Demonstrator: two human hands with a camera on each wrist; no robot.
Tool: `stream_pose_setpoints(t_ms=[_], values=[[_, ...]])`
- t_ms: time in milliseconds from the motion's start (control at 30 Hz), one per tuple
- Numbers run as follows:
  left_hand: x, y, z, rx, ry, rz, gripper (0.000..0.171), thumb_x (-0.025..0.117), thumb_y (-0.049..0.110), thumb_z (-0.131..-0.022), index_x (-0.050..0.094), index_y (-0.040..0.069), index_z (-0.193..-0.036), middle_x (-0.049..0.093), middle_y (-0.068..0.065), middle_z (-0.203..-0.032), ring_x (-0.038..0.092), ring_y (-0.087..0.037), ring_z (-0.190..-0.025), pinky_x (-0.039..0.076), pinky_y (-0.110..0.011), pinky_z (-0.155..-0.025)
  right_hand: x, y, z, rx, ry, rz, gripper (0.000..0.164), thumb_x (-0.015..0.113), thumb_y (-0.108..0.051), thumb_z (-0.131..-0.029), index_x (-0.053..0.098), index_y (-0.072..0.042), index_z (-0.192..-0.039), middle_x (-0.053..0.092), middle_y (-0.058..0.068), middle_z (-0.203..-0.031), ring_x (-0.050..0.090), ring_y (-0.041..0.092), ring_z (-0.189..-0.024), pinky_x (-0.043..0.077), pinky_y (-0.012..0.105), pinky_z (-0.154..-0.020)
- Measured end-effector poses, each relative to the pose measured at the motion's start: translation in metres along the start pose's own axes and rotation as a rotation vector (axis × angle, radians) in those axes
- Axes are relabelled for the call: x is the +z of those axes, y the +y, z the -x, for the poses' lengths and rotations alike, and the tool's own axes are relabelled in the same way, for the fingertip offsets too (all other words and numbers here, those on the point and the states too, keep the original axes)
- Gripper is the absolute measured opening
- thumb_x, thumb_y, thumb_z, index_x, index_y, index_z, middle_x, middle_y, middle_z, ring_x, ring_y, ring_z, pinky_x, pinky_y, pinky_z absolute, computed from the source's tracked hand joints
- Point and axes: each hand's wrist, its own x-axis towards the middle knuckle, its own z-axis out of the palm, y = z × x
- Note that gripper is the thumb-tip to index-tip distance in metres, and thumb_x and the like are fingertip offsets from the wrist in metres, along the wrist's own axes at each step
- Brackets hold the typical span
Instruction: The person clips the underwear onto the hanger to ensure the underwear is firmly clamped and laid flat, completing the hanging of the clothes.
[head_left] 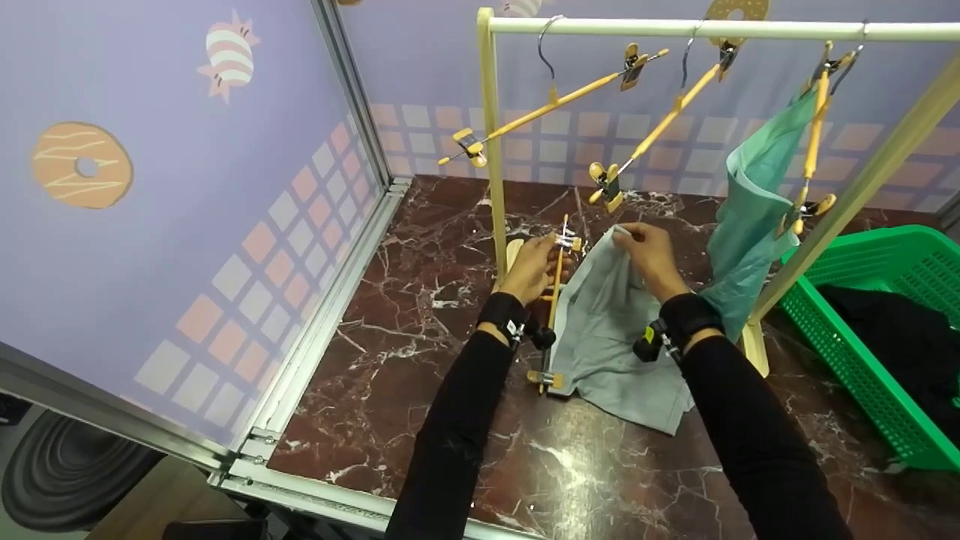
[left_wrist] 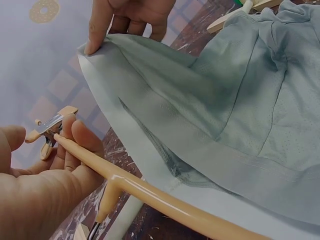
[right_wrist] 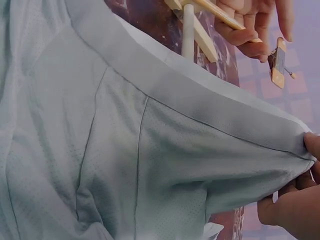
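A pale grey-green garment with a wide waistband (head_left: 615,337), shorts or a skirt, lies partly on the table with its far corner raised. My right hand (head_left: 651,255) pinches that waistband corner between thumb and fingers. My left hand (head_left: 534,266) holds a yellow clip hanger (head_left: 556,289), fingers curled under its bar close to the far clip (left_wrist: 52,127). In the left wrist view the thumb stands apart from this clip, and no cloth is in it. At the hanger's near end, another clip (head_left: 546,379) sits at the garment's other waistband corner and appears to grip it.
Over the table stands a wooden rack (head_left: 491,150) with two bare clip hangers (head_left: 555,109) on its rail. A teal garment (head_left: 757,202) hangs from a third. At right, a green basket (head_left: 862,360) contains dark cloth (head_left: 892,330). A patterned wall panel (head_left: 247,187) borders the left.
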Motion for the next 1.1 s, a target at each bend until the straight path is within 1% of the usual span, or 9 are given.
stream_pose_setpoints(t_ms=[167,267,367,433,567,767,967,1033,1100], values=[[0.0,-0.002,0.001,-0.018,0.003,-0.011,0.016,0.047,0.02,-0.109,0.048,0.005,-0.117,0.055,-0.01,-0.091,0.059,-0.022,-0.078,0.049,-0.04,-0.078,-0.002,-0.002,-0.004,-0.031,0.03,0.118,0.031,0.068,-0.012,-0.098,0.067,0.008,-0.123,0.067,0.019,-0.113,0.058,0.008,-0.088,0.046,0.017,-0.077],[0.0,-0.003,0.001,-0.025,0.009,-0.029,0.019,0.049,0.016,-0.108,0.048,0.003,-0.122,0.056,-0.009,-0.092,0.06,-0.026,-0.084,0.05,-0.045,-0.086,-0.004,-0.004,-0.005,-0.036,-0.032,0.171,0.033,0.068,-0.011,-0.098,0.066,0.006,-0.127,0.067,0.023,-0.122,0.062,0.017,-0.1,0.048,0.018,-0.08],[0.0,-0.004,0.0,-0.019,0.003,-0.054,0.02,0.05,0.01,-0.107,0.046,0.002,-0.126,0.057,-0.01,-0.094,0.062,-0.029,-0.09,0.049,-0.05,-0.097,-0.005,-0.005,-0.004,-0.014,-0.116,0.153,0.037,0.065,-0.006,-0.098,0.061,0.006,-0.134,0.062,0.025,-0.131,0.06,0.028,-0.115,0.05,0.022,-0.086],[0.0,-0.005,0.0,-0.015,-0.002,-0.066,0.02,0.05,0.006,-0.106,0.045,0.003,-0.126,0.058,-0.012,-0.098,0.062,-0.029,-0.091,0.048,-0.052,-0.101,-0.005,-0.005,-0.003,-0.001,-0.151,0.133,0.039,0.063,-0.003,-0.099,0.058,0.007,-0.136,0.06,0.026,-0.134,0.059,0.031,-0.119,0.05,0.023,-0.088],[-0.001,-0.006,0.0,-0.009,-0.001,-0.063,0.02,0.048,0.003,-0.106,0.045,0.004,-0.126,0.06,-0.017,-0.103,0.062,-0.03,-0.09,0.047,-0.053,-0.102,-0.005,-0.005,0.0,0.011,-0.131,0.116,0.037,0.065,-0.006,-0.099,0.061,0.007,-0.133,0.062,0.025,-0.13,0.061,0.021,-0.107,0.05,0.023,-0.085],[-0.001,-0.004,0.0,-0.002,-0.026,-0.041,0.017,0.049,0.015,-0.108,0.045,0.004,-0.121,0.055,-0.014,-0.105,0.059,-0.036,-0.098,0.049,-0.046,-0.088,-0.005,-0.008,0.0,0.016,-0.052,0.139,0.033,0.07,-0.014,-0.098,0.067,0.005,-0.125,0.066,0.017,-0.117,0.058,0.006,-0.09,0.049,0.022,-0.081],[0.002,0.003,0.003,-0.007,-0.013,-0.047,0.026,0.049,0.024,-0.109,0.049,-0.001,-0.117,0.056,-0.018,-0.105,0.062,-0.029,-0.087,0.053,-0.038,-0.074,-0.007,-0.012,-0.001,0.017,-0.062,0.155,0.031,0.069,-0.017,-0.099,0.068,0.003,-0.122,0.065,0.008,-0.104,0.05,0.003,-0.071,0.039,0.017,-0.057],[0.004,0.006,0.005,-0.012,0.012,-0.066,0.031,0.05,0.025,-0.108,0.051,-0.004,-0.121,0.059,-0.016,-0.1,0.064,-0.027,-0.083,0.056,-0.039,-0.074,-0.007,-0.014,-0.001,0.01,-0.081,0.142,0.03,0.068,-0.015,-0.099,0.068,0.002,-0.124,0.065,0.009,-0.105,0.05,0.003,-0.071,0.039,0.017,-0.058],[0.007,0.008,0.007,-0.015,0.041,-0.07,0.035,0.053,0.025,-0.108,0.053,-0.007,-0.124,0.061,-0.014,-0.095,0.066,-0.026,-0.082,0.059,-0.044,-0.083,-0.006,-0.015,-0.002,-0.001,-0.098,0.122,0.031,0.068,-0.013,-0.099,0.068,0.002,-0.126,0.066,0.012,-0.11,0.054,0.005,-0.077,0.043,0.018,-0.064]])
